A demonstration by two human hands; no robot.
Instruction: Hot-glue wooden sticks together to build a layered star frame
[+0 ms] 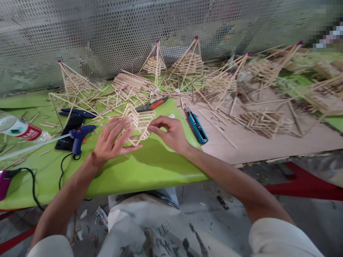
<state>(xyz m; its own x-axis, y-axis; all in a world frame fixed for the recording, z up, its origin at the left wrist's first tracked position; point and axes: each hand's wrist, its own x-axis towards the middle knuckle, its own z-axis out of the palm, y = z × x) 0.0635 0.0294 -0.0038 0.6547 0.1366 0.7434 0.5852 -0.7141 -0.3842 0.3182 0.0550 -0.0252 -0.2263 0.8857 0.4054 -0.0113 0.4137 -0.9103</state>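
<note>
A small stacked frame of thin wooden sticks (pixel 138 125) is held just above the green table cover, near its front edge. My left hand (pixel 114 137) grips it from the left, fingers over its top and thumb beneath. On the other side, my right hand (pixel 170 134) pinches at the frame's right edge with thumb and index finger; whether a loose stick lies between those fingertips is too small to make out. Directly behind the frame lie pliers with red-and-black handles (pixel 152 104). A teal utility knife (pixel 196 125) rests right of my right hand.
To the left are a blue glue gun (pixel 80 137) with its cord, a dark phone (pixel 70 132) and a plastic bottle (pixel 24 128). Stick pyramids (pixel 155 64) and a heap of loose sticks (pixel 132 85) line the back, before a perforated metal panel (pixel 112 35). A board (pixel 214 142) lies right.
</note>
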